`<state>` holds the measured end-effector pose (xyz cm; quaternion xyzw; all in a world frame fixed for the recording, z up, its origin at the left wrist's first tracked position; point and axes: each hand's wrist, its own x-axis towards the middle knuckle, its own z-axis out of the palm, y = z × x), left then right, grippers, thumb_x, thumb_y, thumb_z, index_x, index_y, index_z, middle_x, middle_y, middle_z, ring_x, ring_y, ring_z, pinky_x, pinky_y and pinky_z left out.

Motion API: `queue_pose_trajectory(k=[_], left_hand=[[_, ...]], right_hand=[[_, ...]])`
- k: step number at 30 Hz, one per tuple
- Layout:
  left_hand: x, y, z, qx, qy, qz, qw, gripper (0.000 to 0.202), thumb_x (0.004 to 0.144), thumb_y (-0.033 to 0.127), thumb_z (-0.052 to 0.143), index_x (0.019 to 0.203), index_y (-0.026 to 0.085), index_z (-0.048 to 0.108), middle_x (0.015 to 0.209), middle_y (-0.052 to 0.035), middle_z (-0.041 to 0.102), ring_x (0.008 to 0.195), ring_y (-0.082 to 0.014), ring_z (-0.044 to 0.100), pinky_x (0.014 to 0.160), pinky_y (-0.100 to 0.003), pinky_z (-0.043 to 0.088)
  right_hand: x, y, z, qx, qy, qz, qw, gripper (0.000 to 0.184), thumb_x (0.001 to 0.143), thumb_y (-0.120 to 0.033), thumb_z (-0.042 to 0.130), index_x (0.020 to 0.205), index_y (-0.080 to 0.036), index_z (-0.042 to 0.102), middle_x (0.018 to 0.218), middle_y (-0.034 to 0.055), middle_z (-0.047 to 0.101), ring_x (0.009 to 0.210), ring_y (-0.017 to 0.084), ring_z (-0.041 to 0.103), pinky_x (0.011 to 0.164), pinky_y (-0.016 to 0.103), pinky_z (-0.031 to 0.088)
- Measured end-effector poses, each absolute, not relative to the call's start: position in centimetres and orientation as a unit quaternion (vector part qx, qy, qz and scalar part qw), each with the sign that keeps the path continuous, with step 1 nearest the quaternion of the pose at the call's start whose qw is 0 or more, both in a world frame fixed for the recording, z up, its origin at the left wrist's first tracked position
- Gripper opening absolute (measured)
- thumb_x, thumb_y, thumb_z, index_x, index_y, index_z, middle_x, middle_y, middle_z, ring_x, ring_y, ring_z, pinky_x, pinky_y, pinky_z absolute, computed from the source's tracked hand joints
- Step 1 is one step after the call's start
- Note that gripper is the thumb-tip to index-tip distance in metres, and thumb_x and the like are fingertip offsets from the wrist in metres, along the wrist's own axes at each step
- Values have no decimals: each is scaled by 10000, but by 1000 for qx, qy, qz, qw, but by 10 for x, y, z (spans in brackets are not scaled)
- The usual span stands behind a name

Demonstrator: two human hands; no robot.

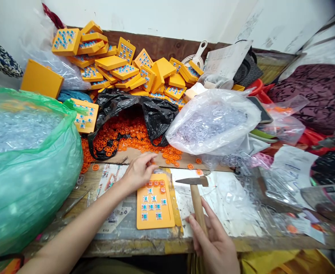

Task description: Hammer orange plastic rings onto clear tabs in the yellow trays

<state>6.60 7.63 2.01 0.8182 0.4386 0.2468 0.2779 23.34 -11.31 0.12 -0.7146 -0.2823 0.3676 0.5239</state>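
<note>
My right hand (214,239) is wrapped round the wooden handle of a hammer (197,198), its metal head raised to the right of a yellow panel (156,222). The panel lies flat on the bench and carries several small blue-centred squares. A few orange translucent caps (156,183) sit on squares near its top edge. My left hand (140,171) is at that top edge with its fingers curled together; what they hold, if anything, is hidden.
Loose orange caps (133,133) spill from a black plastic bag (161,114) behind. A green bag (33,175) of clear pieces stands left, a white bag (213,125) of clear pieces right. Yellow panels (110,62) are heaped against the wall. Clear plastic scraps (278,186) clutter the right.
</note>
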Motion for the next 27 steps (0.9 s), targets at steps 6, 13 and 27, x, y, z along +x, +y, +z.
queue_pose_trajectory(k=[6, 13, 27], left_hand=[[41, 3, 20, 819, 376, 317, 295, 388, 858, 169, 565, 1244, 139, 543, 881, -67, 680, 837, -200, 612, 807, -380, 537], [45, -4, 3, 792, 406, 350, 293, 458, 813, 126, 618, 1263, 170, 544, 863, -36, 728, 794, -183, 655, 787, -331, 565], [41, -4, 8, 793, 417, 341, 285, 454, 827, 189, 631, 1275, 201, 558, 944, -46, 733, 825, -186, 675, 768, -309, 575]], right_hand=[[240, -126, 2, -662, -559, 229, 445, 443, 850, -213, 633, 1290, -259, 602, 1298, 19, 607, 1129, 233, 621, 955, 281, 494], [233, -125, 25, -609, -654, 132, 428, 653, 848, -71, 585, 1405, -378, 434, 1302, -59, 597, 1057, 164, 661, 895, 188, 516], [219, -117, 18, -669, -491, 322, 456, 368, 861, -323, 580, 1220, -298, 655, 1257, 12, 652, 1178, 232, 594, 1026, 341, 437]])
